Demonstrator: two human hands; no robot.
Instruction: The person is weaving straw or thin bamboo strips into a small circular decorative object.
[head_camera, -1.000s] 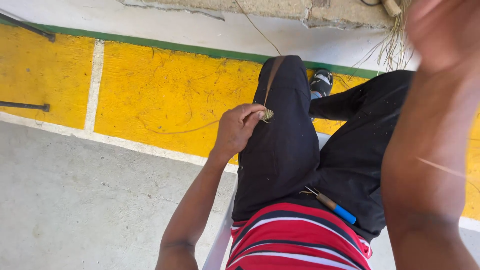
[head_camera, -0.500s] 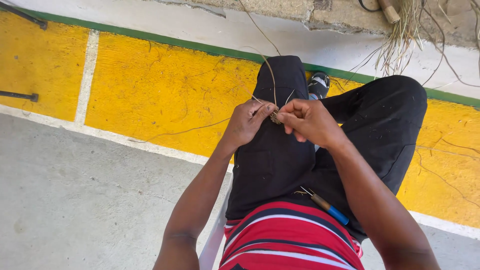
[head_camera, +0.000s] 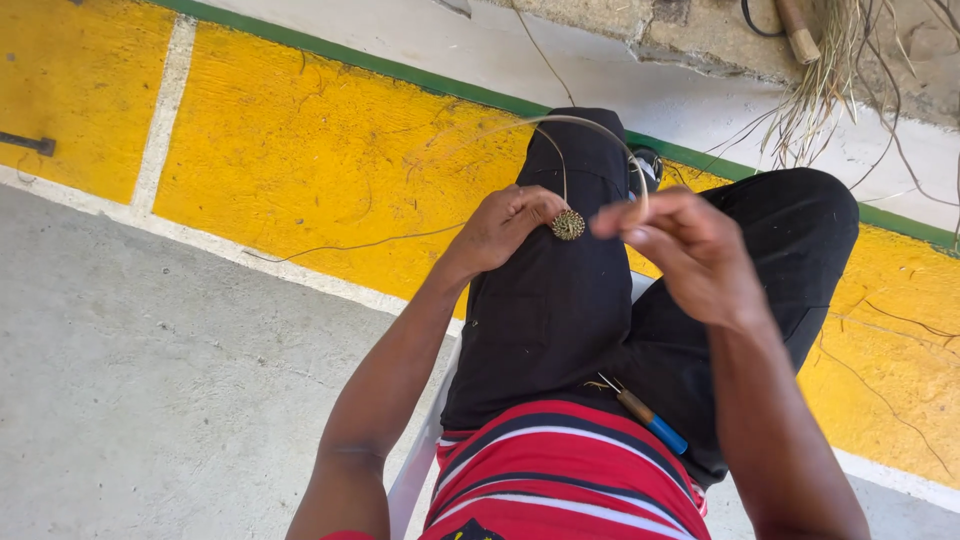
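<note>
Your left hand (head_camera: 505, 228) pinches small woven disc (head_camera: 568, 224) at frame centre; your right hand (head_camera: 690, 255), just right, grips thin fibre strand (head_camera: 590, 122) looping above.

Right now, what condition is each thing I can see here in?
Left hand: closed, pinching the small woven disc.
Small woven disc: round, coiled, held over the lap.
Fibre strand: arched in a loop from disc to right hand.
Right hand: raised, fingers pinching the strand.
Tool with blue handle: lying loose on the lap.
Dry fibre bundle: loose, on the ground.
</note>
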